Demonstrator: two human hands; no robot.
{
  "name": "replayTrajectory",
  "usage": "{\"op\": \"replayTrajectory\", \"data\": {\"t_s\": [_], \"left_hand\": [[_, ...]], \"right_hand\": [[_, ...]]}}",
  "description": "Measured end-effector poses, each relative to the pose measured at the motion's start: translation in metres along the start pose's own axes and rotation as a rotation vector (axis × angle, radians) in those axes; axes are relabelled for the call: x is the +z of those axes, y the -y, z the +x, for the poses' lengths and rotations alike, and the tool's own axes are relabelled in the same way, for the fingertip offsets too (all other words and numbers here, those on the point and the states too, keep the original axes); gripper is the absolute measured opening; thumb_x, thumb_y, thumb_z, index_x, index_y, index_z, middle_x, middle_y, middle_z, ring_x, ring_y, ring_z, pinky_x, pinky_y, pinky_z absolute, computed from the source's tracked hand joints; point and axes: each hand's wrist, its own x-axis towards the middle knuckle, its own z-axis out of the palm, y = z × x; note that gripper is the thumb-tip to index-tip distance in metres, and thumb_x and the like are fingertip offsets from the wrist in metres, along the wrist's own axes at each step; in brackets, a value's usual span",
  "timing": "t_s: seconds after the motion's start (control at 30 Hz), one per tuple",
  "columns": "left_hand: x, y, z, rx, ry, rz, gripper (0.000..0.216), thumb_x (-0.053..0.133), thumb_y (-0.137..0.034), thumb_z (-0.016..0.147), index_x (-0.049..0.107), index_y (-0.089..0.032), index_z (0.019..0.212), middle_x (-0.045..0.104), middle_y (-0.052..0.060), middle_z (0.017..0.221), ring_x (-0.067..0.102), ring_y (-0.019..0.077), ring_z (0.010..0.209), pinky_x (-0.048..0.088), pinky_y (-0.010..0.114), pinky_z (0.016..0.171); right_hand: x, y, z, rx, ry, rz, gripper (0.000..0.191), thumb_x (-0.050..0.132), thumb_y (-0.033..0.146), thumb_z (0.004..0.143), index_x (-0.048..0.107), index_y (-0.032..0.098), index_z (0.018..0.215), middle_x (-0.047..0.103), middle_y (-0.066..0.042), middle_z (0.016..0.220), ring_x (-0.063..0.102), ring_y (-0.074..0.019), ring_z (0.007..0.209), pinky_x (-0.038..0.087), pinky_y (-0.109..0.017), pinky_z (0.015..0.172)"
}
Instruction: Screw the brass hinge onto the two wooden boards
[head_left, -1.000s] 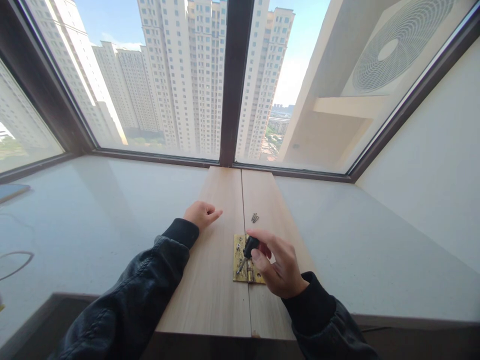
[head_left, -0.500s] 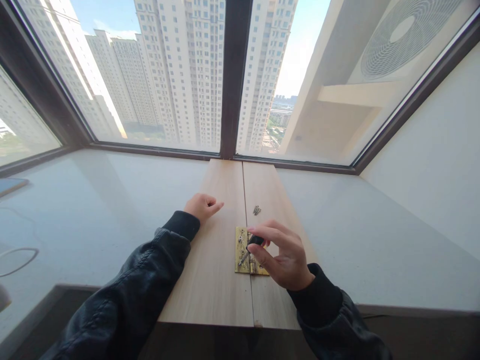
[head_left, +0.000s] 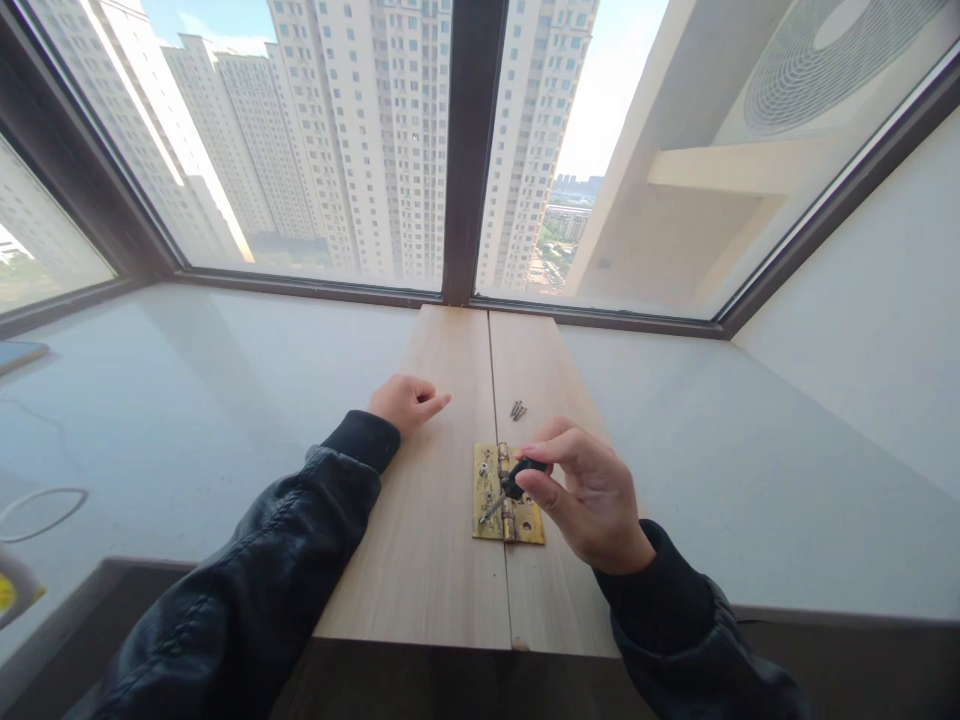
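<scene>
My right hand (head_left: 589,495) pinches the black handle of a short screwdriver (head_left: 492,510) between thumb and fingers. The screwdriver leans, its tip at the lower left of a brass hinge (head_left: 534,536). This worn hinge lies opened flat across the seam between two pale wooden boards (head_left: 420,590). A screw head shows in its upper left leaf; bare holes show in the right leaf, which my fingers partly cover. Loosely curled into a fist, my left hand (head_left: 407,405) rests on the left board with nothing visible in it. Several loose screws (head_left: 518,411) lie on the right board beyond the hinge.
The boards lie on a white sill (head_left: 300,350) and reach back to the dark window frame (head_left: 462,180). At the far left are a flat object's corner (head_left: 19,355), a white cable loop (head_left: 45,512) and a partly visible yellow-and-white item (head_left: 15,590).
My right hand has shifted slightly right, tilting the screwdriver handle further over, so more of the hinge's right leaf shows. My left hand stays on the board. The camera view has shifted a little.
</scene>
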Motion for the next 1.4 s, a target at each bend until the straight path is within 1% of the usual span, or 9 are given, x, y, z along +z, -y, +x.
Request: {"op": "replayTrajectory", "data": {"t_s": [0.17, 0.27, 0.4, 0.57, 0.7, 0.87, 1.03, 1.27, 1.4], "left_hand": [[-0.001, -0.001, -0.001, 0.004, 0.009, -0.001, 0.05, 0.053, -0.053, 0.085, 0.035, -0.022, 0.049, 0.032, -0.004, 0.051, 0.033, 0.0122, 0.055, 0.026, 0.032, 0.06], [-0.001, -0.002, -0.001, 0.009, 0.012, -0.004, 0.05, 0.054, -0.052, 0.085, 0.039, -0.021, 0.049, 0.035, -0.003, 0.05, 0.034, 0.0122, 0.055, 0.027, 0.032, 0.06], [-0.002, -0.003, -0.001, 0.016, 0.024, -0.018, 0.05, 0.053, -0.053, 0.087, 0.047, -0.02, 0.049, 0.042, -0.002, 0.048, 0.039, 0.0125, 0.054, 0.029, 0.031, 0.061], [-0.002, -0.002, 0.0, 0.003, 0.031, -0.027, 0.051, 0.052, -0.055, 0.087, 0.054, -0.02, 0.051, 0.046, -0.002, 0.047, 0.043, 0.013, 0.053, 0.031, 0.031, 0.06], [-0.002, -0.003, 0.0, -0.008, 0.028, -0.031, 0.052, 0.051, -0.057, 0.088, 0.059, -0.019, 0.053, 0.048, -0.001, 0.048, 0.045, 0.0137, 0.054, 0.032, 0.031, 0.061], [-0.002, -0.003, 0.0, -0.012, 0.026, -0.037, 0.054, 0.049, -0.061, 0.088, 0.064, -0.019, 0.057, 0.052, 0.0, 0.052, 0.047, 0.0143, 0.056, 0.032, 0.031, 0.062], [-0.002, -0.003, 0.0, -0.019, 0.025, -0.043, 0.056, 0.046, -0.063, 0.088, 0.065, -0.019, 0.059, 0.055, 0.001, 0.054, 0.05, 0.0154, 0.06, 0.034, 0.031, 0.065], [-0.003, -0.004, 0.0, -0.025, 0.036, -0.048, 0.056, 0.045, -0.064, 0.088, 0.067, -0.019, 0.062, 0.057, 0.001, 0.057, 0.052, 0.0162, 0.063, 0.035, 0.032, 0.068], [-0.004, -0.006, -0.001, -0.027, 0.042, -0.045, 0.056, 0.046, -0.064, 0.088, 0.067, -0.019, 0.063, 0.054, 0.0, 0.056, 0.049, 0.0155, 0.061, 0.034, 0.032, 0.066]], "right_hand": [[0.003, 0.0, -0.003, -0.04, -0.037, -0.054, 0.02, 0.068, 0.034, 0.104, 0.066, 0.014, 0.106, 0.064, -0.002, 0.094, 0.062, -0.0125, 0.076, 0.057, -0.026, 0.066], [0.007, 0.006, -0.004, -0.023, -0.02, -0.055, 0.021, 0.063, 0.034, 0.106, 0.066, 0.015, 0.114, 0.067, -0.005, 0.105, 0.067, -0.0161, 0.088, 0.06, -0.031, 0.075], [0.009, 0.011, -0.004, 0.038, -0.006, -0.026, 0.018, 0.063, 0.03, 0.106, 0.067, 0.014, 0.114, 0.069, -0.007, 0.111, 0.069, -0.0192, 0.099, 0.062, -0.036, 0.083], [0.008, 0.012, -0.002, 0.066, 0.034, 0.02, 0.017, 0.057, 0.027, 0.109, 0.067, 0.015, 0.114, 0.07, -0.005, 0.103, 0.07, -0.0174, 0.092, 0.062, -0.033, 0.078], [0.007, 0.013, 0.0, 0.036, 0.086, 0.013, 0.023, 0.052, 0.027, 0.111, 0.068, 0.02, 0.125, 0.069, -0.005, 0.101, 0.067, -0.0165, 0.089, 0.06, -0.029, 0.071], [0.007, 0.011, 0.002, 0.037, 0.033, -0.041, 0.018, 0.058, 0.03, 0.109, 0.067, 0.015, 0.113, 0.064, -0.002, 0.094, 0.064, -0.0143, 0.081, 0.057, -0.027, 0.067], [0.006, 0.008, 0.0, -0.022, -0.048, -0.094, 0.02, 0.07, 0.033, 0.102, 0.063, 0.014, 0.098, 0.059, 0.002, 0.084, 0.056, -0.0105, 0.069, 0.051, -0.022, 0.06], [0.007, 0.014, 0.0, -0.072, -0.058, -0.128, 0.015, 0.061, 0.029, 0.106, 0.066, 0.014, 0.107, 0.067, -0.005, 0.103, 0.066, -0.0166, 0.09, 0.059, -0.031, 0.076], [0.007, 0.016, -0.001, -0.046, -0.047, -0.091, 0.009, 0.058, 0.017, 0.103, 0.066, 0.015, 0.107, 0.07, -0.005, 0.106, 0.069, -0.018, 0.096, 0.059, -0.033, 0.08]]}}
